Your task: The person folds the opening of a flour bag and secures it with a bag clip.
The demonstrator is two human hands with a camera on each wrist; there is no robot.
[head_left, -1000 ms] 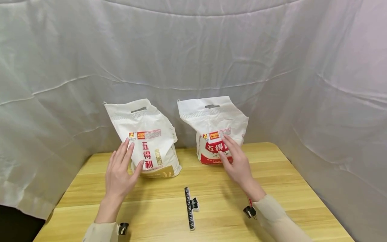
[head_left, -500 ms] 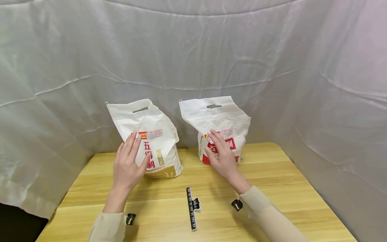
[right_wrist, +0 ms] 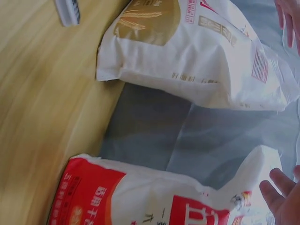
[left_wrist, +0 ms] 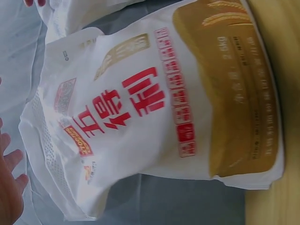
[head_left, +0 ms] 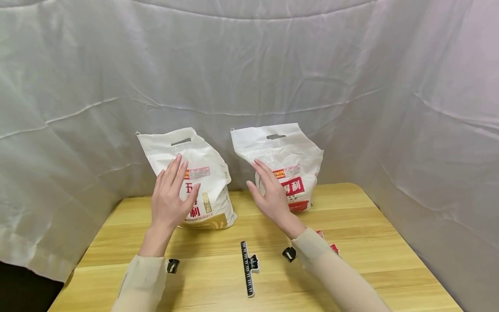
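Observation:
Two white flour bags stand upright at the back of the table. The left flour bag (head_left: 212, 177) has a gold bottom band and red lettering, and the right flour bag (head_left: 308, 164) has red panels. Each bag has a handle slot at its top. My left hand (head_left: 169, 201) is raised in front of the left bag, fingers straight, holding nothing. My right hand (head_left: 273, 199) is raised before the left side of the right bag, its fingers extended and holding nothing. In the wrist views both hands appear apart from the bags.
A black-and-white clip with a piano-key pattern (head_left: 247, 269) lies on the wooden table (head_left: 218, 277) between the forearms. Part of a red object (head_left: 334, 248) shows behind the right sleeve. Grey curtain cloth (head_left: 249, 65) surrounds the table at the back and sides.
My right hand has moved left across the front of the right bag. My left hand has shifted right and slightly up. The red object has come into view; the bags have stayed in place.

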